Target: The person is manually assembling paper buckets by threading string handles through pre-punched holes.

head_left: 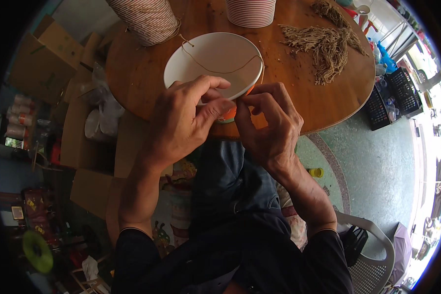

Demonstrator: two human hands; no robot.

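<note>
A paper bucket [215, 59], white inside and orange outside, is tilted at the table's near edge with its mouth toward me. A thin brown string [220, 70] is knotted through the far left rim and crosses the mouth to the right side. My left hand [181, 115] grips the near rim, fingers over the inside and thumb outside. Close beside it, my right hand [272, 120] pinches at the outside of the rim. The string runs down the bucket's right side toward those fingers, whose tips hide what they hold.
On the round wooden table [323, 105] stand two stacks of nested paper buckets, one left [144, 22] and one farther back [250, 12]. A bundle of cut strings [323, 46] lies at the right. Cardboard boxes [95, 147], a black crate [397, 98] and a grey chair [372, 245] surround me.
</note>
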